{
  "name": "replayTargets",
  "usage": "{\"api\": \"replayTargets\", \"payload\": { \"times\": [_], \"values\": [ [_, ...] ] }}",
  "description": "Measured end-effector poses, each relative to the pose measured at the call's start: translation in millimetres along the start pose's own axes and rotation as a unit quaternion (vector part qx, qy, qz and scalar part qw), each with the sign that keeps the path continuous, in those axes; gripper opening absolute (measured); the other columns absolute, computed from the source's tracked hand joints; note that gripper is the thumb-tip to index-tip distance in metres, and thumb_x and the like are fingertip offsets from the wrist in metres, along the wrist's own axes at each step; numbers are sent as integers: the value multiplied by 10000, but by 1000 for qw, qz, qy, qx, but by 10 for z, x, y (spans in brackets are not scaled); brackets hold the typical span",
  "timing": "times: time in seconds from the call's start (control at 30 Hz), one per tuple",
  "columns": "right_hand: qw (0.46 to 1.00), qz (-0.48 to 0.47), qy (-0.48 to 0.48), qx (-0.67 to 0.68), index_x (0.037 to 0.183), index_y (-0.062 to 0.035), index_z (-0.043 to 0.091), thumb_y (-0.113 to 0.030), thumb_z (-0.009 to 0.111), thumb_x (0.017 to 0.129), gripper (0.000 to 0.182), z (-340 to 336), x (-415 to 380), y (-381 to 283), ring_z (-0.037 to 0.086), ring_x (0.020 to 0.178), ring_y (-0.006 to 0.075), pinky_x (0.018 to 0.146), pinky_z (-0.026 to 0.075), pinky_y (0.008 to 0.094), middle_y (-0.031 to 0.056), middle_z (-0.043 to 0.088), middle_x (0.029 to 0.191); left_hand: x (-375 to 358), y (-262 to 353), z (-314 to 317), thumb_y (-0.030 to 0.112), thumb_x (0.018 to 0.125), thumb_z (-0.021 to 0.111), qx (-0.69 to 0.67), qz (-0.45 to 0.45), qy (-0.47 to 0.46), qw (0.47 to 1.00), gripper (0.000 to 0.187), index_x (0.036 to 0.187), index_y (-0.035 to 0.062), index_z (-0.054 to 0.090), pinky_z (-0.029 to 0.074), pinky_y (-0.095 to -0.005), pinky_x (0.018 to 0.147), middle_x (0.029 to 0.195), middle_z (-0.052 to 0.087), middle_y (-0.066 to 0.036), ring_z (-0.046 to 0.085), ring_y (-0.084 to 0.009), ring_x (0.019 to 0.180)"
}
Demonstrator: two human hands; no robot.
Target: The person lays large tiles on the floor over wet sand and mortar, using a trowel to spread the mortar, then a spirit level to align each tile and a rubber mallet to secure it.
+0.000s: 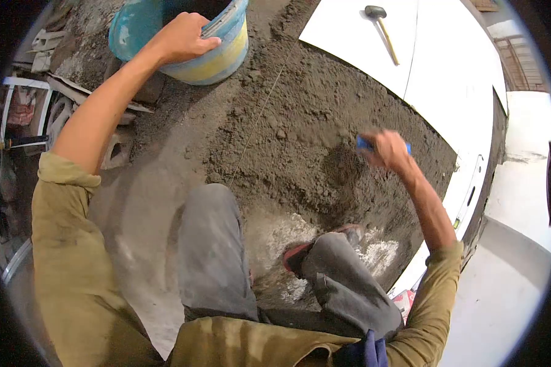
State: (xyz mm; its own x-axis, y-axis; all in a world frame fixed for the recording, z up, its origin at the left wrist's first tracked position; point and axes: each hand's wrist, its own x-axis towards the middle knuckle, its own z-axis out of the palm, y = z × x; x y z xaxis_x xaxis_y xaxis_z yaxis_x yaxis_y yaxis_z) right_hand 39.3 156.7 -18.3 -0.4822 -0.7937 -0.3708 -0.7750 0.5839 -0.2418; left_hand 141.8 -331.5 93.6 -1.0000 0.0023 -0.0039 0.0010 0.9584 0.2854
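Note:
At the top left, my left hand (pixel 187 40) grips the rim of a blue and yellow bucket (pixel 223 60), which leans over the ground. My right hand (pixel 390 150) is closed around a blue handle (pixel 364 143) above the rough grey mortar (pixel 300 131); motion blurs it, and the rest of the tool cannot be made out. A thin string (pixel 262 111) crosses the mortar between my two hands. Large white tiles (pixel 447 73) border the mortar on the right.
A mallet (pixel 386 33) with a black head lies on the tiles. Further down the tiles' edge lies a white spirit level (pixel 470 192). Broken blocks (pixel 116 150) and a white frame (pixel 27 82) stand at the left. My bent knees and a shoe (pixel 297 260) are below.

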Motion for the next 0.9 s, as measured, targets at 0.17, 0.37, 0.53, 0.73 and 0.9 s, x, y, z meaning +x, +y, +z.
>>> {"api": "replayTargets", "payload": {
  "times": [0.17,0.37,0.53,0.73,0.9],
  "values": [
    [999,22,49,-2,1130,-83,678,-286,712,818,374,-194,752,68,710,795,288,744,578,408,144,723,931,-6,60,-71,318,790,670,25,11,-3,1000,379,881,-49,690,505,-442,625,700,614,-274,641,-400,651],
    [990,31,136,-3,999,-74,677,-373,640,847,338,-278,1180,81,681,824,367,745,541,491,184,699,883,-10,77,-70,319,788,675,14,-24,-12,1000,370,870,-41,695,499,-433,612,679,608,-264,642,-374,622],
    [982,122,95,104,921,-16,681,-405,621,866,397,-209,1404,67,689,824,379,753,535,478,228,694,867,-31,96,-96,314,792,673,-6,-29,-15,999,363,874,-39,695,499,-424,618,686,619,-254,647,-362,628],
    [962,214,66,157,866,37,651,-467,611,876,506,54,1137,383,683,749,375,680,511,485,259,675,791,-66,73,-90,297,795,674,-48,-31,0,998,348,887,-38,695,498,-424,628,721,634,-256,664,-345,657],
    [967,218,90,99,939,0,636,-394,594,896,399,-257,460,289,676,803,406,694,522,501,270,671,855,-23,85,-111,287,791,672,-45,-32,-12,998,352,875,-54,681,495,-434,630,719,616,-277,649,-388,663]
  ]
}}
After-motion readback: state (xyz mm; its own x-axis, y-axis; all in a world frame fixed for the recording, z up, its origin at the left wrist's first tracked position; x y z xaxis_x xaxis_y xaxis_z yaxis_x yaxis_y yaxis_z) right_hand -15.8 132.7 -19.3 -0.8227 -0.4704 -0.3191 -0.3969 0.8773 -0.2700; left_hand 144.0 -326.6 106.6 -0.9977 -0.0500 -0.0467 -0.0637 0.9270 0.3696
